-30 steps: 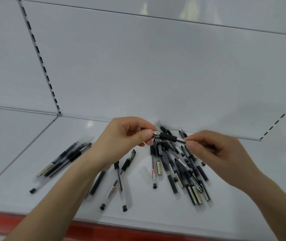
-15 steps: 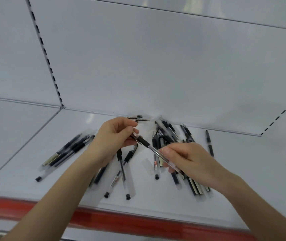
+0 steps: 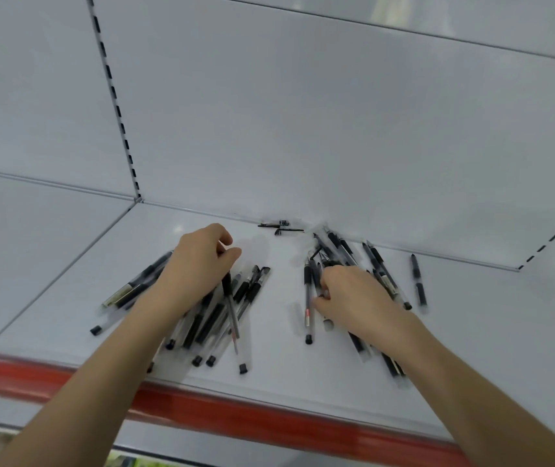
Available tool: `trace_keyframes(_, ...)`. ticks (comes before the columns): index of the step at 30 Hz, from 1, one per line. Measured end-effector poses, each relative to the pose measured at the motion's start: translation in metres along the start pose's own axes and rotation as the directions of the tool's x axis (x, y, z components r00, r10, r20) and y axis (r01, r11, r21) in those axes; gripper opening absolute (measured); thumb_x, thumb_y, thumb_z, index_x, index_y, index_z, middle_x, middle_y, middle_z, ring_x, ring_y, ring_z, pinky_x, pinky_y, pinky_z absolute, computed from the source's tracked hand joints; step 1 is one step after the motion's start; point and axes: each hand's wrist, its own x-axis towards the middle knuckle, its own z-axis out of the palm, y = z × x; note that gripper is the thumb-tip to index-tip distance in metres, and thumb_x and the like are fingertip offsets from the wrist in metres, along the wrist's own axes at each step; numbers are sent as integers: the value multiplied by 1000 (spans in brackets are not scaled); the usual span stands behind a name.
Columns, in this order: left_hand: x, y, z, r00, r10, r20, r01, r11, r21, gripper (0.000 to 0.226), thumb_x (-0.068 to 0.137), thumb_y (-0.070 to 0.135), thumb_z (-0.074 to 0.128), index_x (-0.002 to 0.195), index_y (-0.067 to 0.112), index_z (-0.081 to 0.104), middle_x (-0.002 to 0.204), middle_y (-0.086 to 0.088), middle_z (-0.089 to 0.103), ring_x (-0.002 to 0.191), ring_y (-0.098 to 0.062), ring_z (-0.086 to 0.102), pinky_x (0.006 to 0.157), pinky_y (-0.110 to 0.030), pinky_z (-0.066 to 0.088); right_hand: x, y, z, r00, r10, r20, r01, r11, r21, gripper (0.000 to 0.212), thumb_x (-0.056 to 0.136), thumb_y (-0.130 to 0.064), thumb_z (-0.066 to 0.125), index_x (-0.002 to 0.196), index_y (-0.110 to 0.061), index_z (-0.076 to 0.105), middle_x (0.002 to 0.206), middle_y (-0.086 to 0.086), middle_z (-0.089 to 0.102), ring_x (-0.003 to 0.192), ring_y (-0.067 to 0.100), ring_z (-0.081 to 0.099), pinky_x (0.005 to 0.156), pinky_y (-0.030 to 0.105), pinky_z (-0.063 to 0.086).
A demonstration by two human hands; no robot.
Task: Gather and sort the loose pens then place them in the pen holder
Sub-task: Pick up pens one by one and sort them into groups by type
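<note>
Pens (image 3: pixel 308 298) partly beneath left grip (image 3: pixel 198 261), tight around one pen (image 3: pixel 234 318), and right grip (image 3: pixel 353 298), curled, hold unclear.

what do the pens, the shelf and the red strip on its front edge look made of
Pens: clear glossy plastic barrels, since the ink tube shows through, with black plastic caps. Shelf: probably white painted metal, smooth, with a soft glare near the back. Red strip: perhaps glossy plastic; motion blur leaves it open.

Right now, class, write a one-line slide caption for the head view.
On a white shelf, the left hand holds a pen over the left pile; the right hand reaches into the right pile.
</note>
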Motion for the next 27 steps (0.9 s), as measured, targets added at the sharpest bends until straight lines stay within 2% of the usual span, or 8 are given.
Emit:
trace_keyframes(3,-3,-1,4,998,55,-28,-50,988,143,28,90,23,54,114,7,57,108,-10,60,96,-25,55,81,-29,40,1,-2,-2,998,31,47,-32,999,20,33,80,-6,50,57,-12,27,52,1,35,47,15,33,43,26,21)
trace_keyframes(6,-11,6,6,978,208,2,-204,960,192,23,90,17,54,110,8,61,109,-9,58,101,-26,54,84,-30,40,-4,9,-7,994,86,74,-101,965,242,14,80,-13,56,73,-1,57,69,11,62,65,20,60,57,31,47)
trace_keyframes(8,-18,13,9,925,343,162,-367,917,157,20,90,14,53,105,10,65,107,-7,59,100,-25,56,86,-31,43,-11,20,-14,989,119,85,-142,922,361,19,79,-16,59,89,-1,65,77,8,68,66,7,64,63,26,49)
trace_keyframes(10,-27,22,16,825,429,367,-501,856,126,22,90,14,52,108,13,65,111,-3,60,105,-21,56,90,-30,41,-17,30,-18,988,138,67,-153,879,451,16,80,-17,59,87,-4,67,63,-2,59,46,1,51,49,15,40)
trace_keyframes(13,-32,34,26,707,484,517,-604,792,85,26,88,12,52,109,18,66,115,1,59,106,-16,55,92,-30,42,-28,41,-23,977,212,38,-192,777,599,6,81,-15,59,82,-15,64,52,-11,52,40,-1,45,46,14,36)
trace_keyframes(19,-25,47,28,632,445,634,-656,743,132,26,89,16,56,114,18,61,120,3,56,112,-15,51,95,-29,40,-44,49,-22,973,223,68,-196,627,754,11,83,-8,60,74,-14,59,46,-8,53,34,-3,44,38,12,34)
trace_keyframes(22,-25,51,29,609,408,680,-663,732,154,29,87,20,59,116,17,58,119,1,54,107,-16,52,87,-24,40,-46,49,-21,975,215,57,-167,539,826,11,83,-4,61,78,-13,57,42,-11,53,35,-2,44,38,13,36)
trace_keyframes(27,-27,52,28,606,393,692,-659,736,158,22,90,22,57,111,17,59,95,4,46,85,-12,44,73,-22,33,-48,46,-21,983,186,0,-92,490,867,17,82,1,61,91,-13,59,54,-7,57,42,4,47,42,17,40)
